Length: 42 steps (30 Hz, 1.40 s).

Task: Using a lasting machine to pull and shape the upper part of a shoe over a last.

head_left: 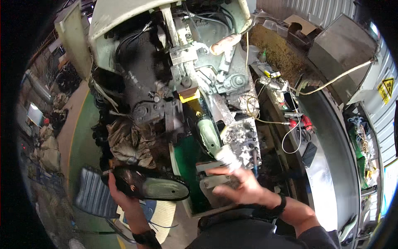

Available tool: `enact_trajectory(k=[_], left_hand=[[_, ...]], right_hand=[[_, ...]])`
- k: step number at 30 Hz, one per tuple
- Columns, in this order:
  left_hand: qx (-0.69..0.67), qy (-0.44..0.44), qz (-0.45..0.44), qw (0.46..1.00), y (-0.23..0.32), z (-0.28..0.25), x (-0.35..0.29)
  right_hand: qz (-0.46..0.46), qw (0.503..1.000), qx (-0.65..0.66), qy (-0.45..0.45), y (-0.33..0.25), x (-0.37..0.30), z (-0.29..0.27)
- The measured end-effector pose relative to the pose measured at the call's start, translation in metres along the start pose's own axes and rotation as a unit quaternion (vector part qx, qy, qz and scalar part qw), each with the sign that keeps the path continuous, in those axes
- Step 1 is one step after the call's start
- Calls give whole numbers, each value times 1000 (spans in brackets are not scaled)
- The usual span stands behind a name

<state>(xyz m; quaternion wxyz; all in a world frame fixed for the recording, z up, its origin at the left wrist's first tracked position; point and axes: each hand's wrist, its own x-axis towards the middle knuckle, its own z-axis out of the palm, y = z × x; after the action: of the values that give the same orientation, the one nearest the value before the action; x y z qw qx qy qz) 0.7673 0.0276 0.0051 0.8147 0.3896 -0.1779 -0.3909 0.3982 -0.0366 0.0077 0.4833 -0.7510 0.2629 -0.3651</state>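
My left hand (121,200) grips a dark shoe (166,189) by one end, at the lower left. Its pale green underside faces up, with a small dark hole near the far end. My right hand (244,189) is held over the front of the machine, fingers spread and slightly blurred, with nothing visible in it. Just beyond it, a second dark shoe (208,133) with a pale green underside sits in the middle of the machine (186,54). A yellow piece (190,95) lies at that shoe's far end. A white blurred part (227,157) stands between this shoe and my right hand.
A metal-edged conveyor (331,145) runs along the right, with a red tool (305,122), a black box (309,153) and loose cables beside it. Crumpled brown cloth (130,143) hangs at the machine's left. Below left stand a grey crate (93,193) and a cream-coloured seat (163,218).
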Motion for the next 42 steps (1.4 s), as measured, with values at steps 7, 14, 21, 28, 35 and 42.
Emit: enact_trajectory(k=[7,14,21,28,35,42], left_hand=[[12,14,-118,993,-40,129,-30],[21,-155,-276,948,-125,201,-91],[165,-372,-447,796,-223,287,-267],[267,-614,-468,577,-348,296,-497],[416,-658,-422,465,-416,283,-570],[500,-606,-395,477,-448,274,-571]], right_hand=[[-192,972,-102,89,-45,-24,8],[-116,940,-221,233,-73,-140,-36],[-37,839,-182,512,-82,-319,-71],[85,446,81,887,-136,-658,-78],[10,119,-30,992,-129,-1032,-22],[498,-139,-393,760,-109,-1146,-7]])
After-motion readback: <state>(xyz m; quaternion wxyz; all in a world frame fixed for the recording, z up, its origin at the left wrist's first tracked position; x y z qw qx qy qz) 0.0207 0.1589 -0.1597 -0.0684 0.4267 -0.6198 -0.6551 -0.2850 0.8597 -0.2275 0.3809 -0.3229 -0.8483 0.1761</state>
